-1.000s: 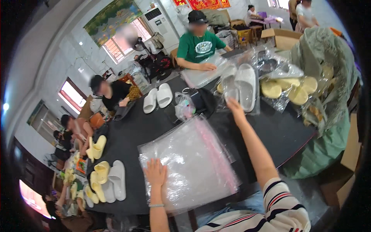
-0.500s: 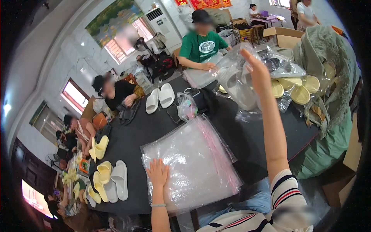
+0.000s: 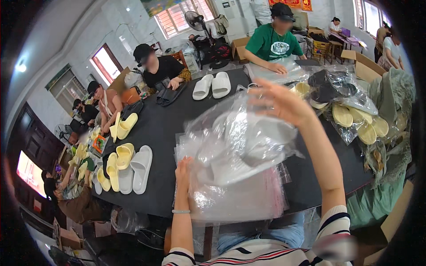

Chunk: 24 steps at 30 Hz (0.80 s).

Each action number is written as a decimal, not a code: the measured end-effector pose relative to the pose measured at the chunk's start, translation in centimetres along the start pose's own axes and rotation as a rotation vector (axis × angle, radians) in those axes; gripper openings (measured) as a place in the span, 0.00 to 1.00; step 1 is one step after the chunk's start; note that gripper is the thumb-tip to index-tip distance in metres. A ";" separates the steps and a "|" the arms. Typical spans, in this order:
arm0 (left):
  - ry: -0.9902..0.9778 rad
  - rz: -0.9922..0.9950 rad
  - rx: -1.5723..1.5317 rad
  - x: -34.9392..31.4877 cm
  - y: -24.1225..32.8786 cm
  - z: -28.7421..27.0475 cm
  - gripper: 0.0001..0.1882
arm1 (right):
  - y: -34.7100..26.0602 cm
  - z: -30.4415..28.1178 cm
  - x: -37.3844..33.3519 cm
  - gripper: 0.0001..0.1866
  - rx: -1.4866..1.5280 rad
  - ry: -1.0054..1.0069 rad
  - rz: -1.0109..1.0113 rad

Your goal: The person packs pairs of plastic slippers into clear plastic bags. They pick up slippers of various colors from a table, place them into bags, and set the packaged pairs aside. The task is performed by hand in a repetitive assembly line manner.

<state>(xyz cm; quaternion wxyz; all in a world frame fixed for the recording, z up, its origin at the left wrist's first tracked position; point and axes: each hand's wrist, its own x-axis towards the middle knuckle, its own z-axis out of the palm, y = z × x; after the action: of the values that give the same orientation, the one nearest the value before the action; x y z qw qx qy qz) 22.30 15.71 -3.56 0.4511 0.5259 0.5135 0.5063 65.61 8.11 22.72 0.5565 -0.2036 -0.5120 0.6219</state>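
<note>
A clear plastic bag [image 3: 202,150] with a pair of grey slippers [image 3: 242,166] inside lies tilted over a stack of clear flat bags [image 3: 235,201] with pink edges. At its left side my left hand [image 3: 183,170] has its fingers curled in against the plastic. My right hand [image 3: 282,103] is over the bag's upper right part, its fingers reaching left and smeared by motion. Whether they grip the plastic does not show. Beyond my right forearm lie bagged yellow slippers [image 3: 355,116] and a bag with black slippers [image 3: 333,85].
White slides [image 3: 212,85] stand far on the dark table [image 3: 166,122]. Yellow and grey slides [image 3: 133,166] line the left side. Across the table, a person in green [image 3: 274,44] handles clear bags. A person in black [image 3: 162,68] holds dark slippers. Greenish cloth [image 3: 390,104] hangs at right.
The bag of grey slippers has come left and nearer, over the stack. My right hand has moved left with it. My left hand, flat on the stack before, now curls its fingers. The view has shifted.
</note>
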 end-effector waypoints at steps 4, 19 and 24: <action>-0.022 -0.005 -0.345 0.5 0.4 -0.3 0.25 | 7.2 -0.7 -1.4 0.35 -0.444 -0.004 0.198; 0.105 0.054 -0.098 -0.4 2.1 -0.3 0.20 | 13.4 -2.9 -4.5 0.21 -0.071 0.229 -0.159; 0.090 0.079 -0.123 -0.1 1.7 0.0 0.21 | 11.7 -0.4 -3.6 0.17 0.027 0.125 -0.148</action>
<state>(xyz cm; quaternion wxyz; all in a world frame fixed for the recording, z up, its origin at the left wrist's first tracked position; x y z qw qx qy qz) 22.47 15.46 -1.91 0.4386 0.4937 0.4800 0.5775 61.40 6.70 11.30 0.6342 -0.1961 -0.4816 0.5721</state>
